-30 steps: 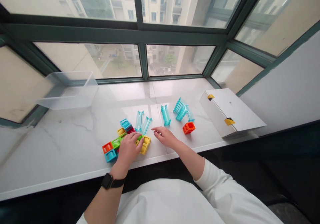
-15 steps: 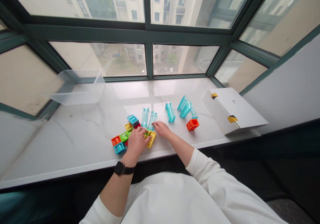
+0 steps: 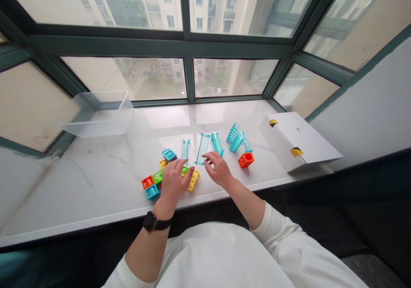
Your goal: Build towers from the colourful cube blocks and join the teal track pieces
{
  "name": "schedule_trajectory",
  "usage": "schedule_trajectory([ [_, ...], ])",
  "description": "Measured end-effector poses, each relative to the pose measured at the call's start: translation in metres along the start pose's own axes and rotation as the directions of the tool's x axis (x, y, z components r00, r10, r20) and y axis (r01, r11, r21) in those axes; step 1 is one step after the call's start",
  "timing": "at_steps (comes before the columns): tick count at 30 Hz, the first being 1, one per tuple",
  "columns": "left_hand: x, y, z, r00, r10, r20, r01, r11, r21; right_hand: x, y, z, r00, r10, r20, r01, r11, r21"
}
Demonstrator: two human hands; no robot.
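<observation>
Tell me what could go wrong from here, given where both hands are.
The right hand is at the near end of a translucent teal plastic track piece; shifting it right might knock the similar teal track piece close beside it.

The left hand covers part of the multicoloured plastic block cluster, near the front edge of the white marbled counter; a careless sweep could push blocks off.

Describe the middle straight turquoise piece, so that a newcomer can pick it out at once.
Start at the white windowsill, between the clear plastic bin on the left and the white box on the right. There lie three straight turquoise pieces; take the middle one. Unlike its two neighbours, it has the fingers of the right hand at its near end.
</observation>
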State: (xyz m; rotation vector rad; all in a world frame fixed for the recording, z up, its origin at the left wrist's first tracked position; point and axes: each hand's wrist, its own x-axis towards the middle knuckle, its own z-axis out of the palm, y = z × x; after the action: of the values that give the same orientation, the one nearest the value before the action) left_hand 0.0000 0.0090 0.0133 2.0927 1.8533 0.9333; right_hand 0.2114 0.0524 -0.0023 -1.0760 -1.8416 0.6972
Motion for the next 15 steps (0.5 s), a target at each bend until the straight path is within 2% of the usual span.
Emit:
schedule_trajectory([
  [5,0.005,0.030,-0.005,0.998,-0.024,0.054,0.038,0.963,-0.267,-0.011,-0.026,-0.017,0.993,-0.118,0.021,0.119,0.993,-0.024],
  [10,0.008,0.043,-0.002,0.986,-0.108,0.126,0.144,0.936,-0.321,-0.018,-0.040,-0.025,0.988,-0.155,0.024,0.154,0.988,0.024],
  [15,0.006,0.044,0.000,0.971,-0.145,0.191,0.211,0.895,-0.393,-0.027,-0.036,-0.022,0.989,-0.149,-0.019,0.150,0.984,0.091],
])
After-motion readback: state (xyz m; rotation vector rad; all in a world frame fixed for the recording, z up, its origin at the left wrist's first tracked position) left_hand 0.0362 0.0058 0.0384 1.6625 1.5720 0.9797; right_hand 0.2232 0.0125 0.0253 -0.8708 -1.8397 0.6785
